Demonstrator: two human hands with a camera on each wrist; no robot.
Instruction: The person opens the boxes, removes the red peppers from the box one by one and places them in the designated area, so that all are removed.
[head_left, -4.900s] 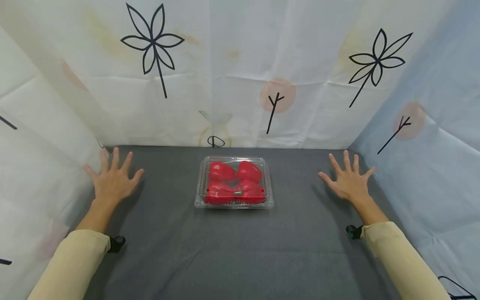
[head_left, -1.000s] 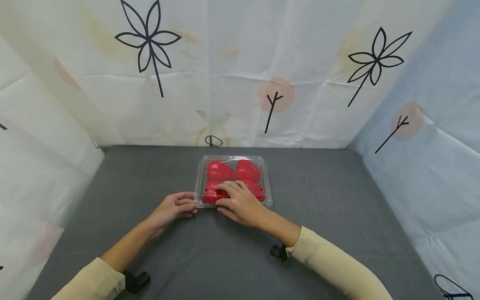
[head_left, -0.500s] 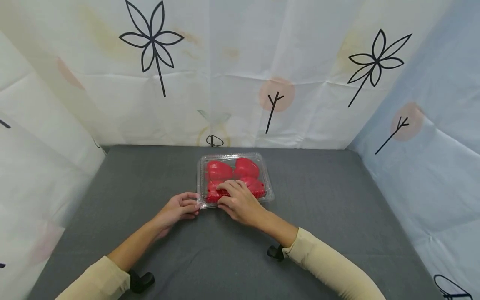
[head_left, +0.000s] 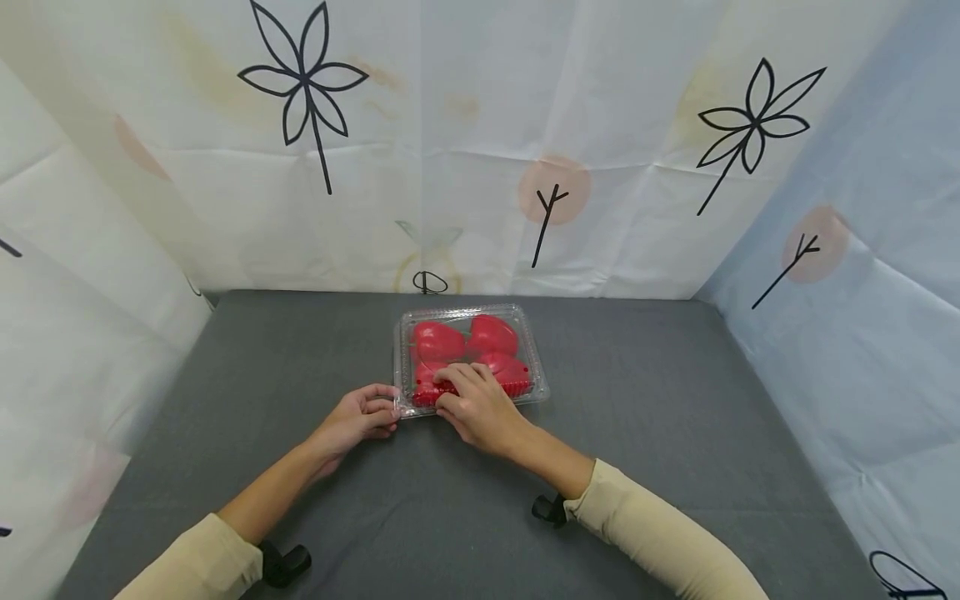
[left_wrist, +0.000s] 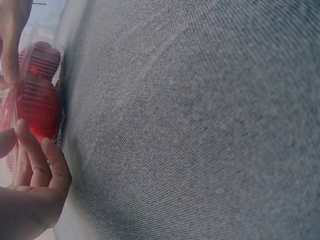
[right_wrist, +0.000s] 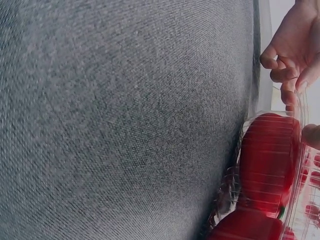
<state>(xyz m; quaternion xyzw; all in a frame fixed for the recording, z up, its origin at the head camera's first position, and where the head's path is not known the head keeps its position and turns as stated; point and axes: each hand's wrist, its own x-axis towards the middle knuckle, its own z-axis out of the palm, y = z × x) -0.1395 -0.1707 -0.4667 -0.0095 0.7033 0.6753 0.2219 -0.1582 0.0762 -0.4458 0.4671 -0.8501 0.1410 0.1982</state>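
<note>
A clear plastic clamshell box (head_left: 537, 385) with several red bell peppers (head_left: 493, 335) inside sits near the back of the table, its lid down. My left hand (head_left: 356, 423) pinches the near left corner of its rim between thumb and fingers. Curled fingers of my right hand (head_left: 483, 412) lie over the front of the lid, and the thumb is at the front rim. In the right wrist view the left hand (right_wrist: 295, 42) holds the rim corner, beside the right thumb. Part of the front peppers is hidden by the right hand.
Grey cloth (head_left: 465, 517) covers the table. Patterned white curtains (head_left: 480, 133) hang behind and at both sides, meeting the table's back edge just beyond the box.
Both hands came in from their spread positions at the sides to the box's front. Within the last second the box has turned slightly counterclockwise; the hands then barely moved.
</note>
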